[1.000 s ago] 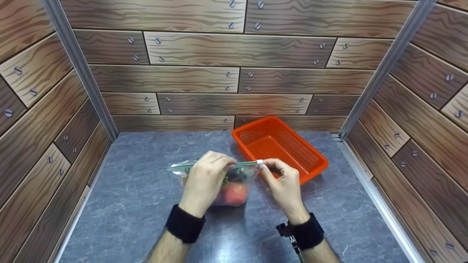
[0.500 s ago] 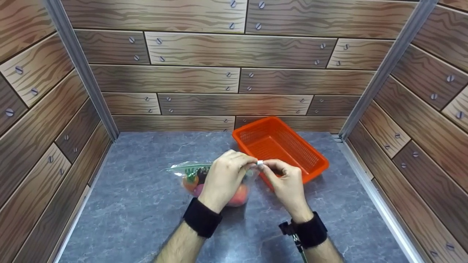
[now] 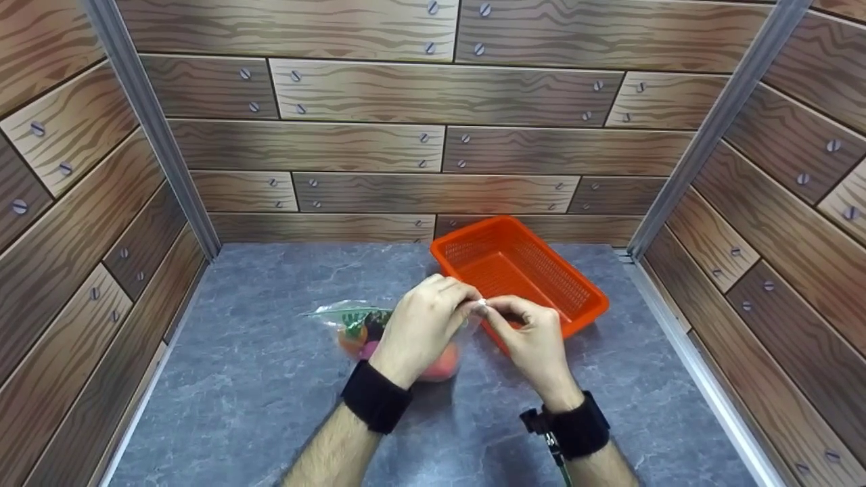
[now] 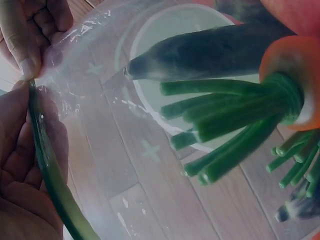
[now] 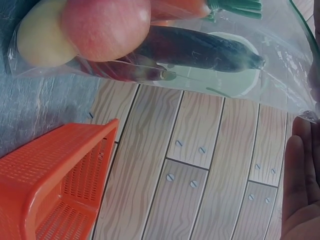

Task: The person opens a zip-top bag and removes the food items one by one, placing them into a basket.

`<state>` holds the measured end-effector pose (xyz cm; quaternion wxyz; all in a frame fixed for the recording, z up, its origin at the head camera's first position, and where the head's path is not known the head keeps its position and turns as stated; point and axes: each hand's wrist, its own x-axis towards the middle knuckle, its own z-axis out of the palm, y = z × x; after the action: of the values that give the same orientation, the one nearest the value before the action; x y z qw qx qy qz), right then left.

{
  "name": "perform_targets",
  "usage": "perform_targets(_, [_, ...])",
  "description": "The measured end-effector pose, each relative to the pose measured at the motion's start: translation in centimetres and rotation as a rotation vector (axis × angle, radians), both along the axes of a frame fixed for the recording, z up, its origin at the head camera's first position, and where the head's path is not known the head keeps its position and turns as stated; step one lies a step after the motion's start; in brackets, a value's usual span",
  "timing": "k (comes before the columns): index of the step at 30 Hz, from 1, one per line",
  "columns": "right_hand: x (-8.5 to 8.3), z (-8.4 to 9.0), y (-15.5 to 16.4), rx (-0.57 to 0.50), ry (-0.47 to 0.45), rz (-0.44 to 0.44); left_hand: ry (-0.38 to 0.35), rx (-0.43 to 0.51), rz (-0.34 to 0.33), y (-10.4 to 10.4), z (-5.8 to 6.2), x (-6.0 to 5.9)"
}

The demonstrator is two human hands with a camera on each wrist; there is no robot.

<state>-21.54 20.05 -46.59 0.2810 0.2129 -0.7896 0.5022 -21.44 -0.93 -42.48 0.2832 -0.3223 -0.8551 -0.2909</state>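
Note:
A clear zip bag [image 3: 352,323] with a green seal strip stands on the grey table, holding a carrot with green top [image 4: 280,95], a dark aubergine [image 5: 200,50] and a pink-yellow apple [image 5: 85,27]. My left hand [image 3: 426,318] pinches the bag's top edge near its right end. My right hand [image 3: 521,325] pinches the white slider [image 3: 481,304] on the seal, right against the left fingers. In the left wrist view the green strip [image 4: 47,170] runs between my fingers.
An orange mesh basket [image 3: 541,270] sits just behind and right of my hands, near the back wall. Wood-pattern walls close in the grey table [image 3: 237,379] on three sides.
My left hand has slid right along the bag's top until it meets the right hand at the slider. The right hand has hardly moved.

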Motion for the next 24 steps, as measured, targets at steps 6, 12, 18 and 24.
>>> perform_targets(6, [0.0, 0.0, 0.1, 0.036, 0.018, 0.017, 0.001, -0.003, 0.013, -0.9, -0.1, 0.3])
perform_targets(12, [0.1, -0.2, 0.8, 0.006, -0.015, -0.061, -0.001, 0.006, 0.048, -2.7, -0.3, 0.2])
perform_targets(18, [0.1, -0.4, 1.4, 0.01, -0.041, -0.09, -0.019, 0.018, 0.097, -5.4, -0.8, 0.3])
perform_targets(24, [0.1, -0.5, 1.9, 0.002, -0.071, -0.11, -0.018, 0.029, 0.168, -8.1, -1.2, 0.3])
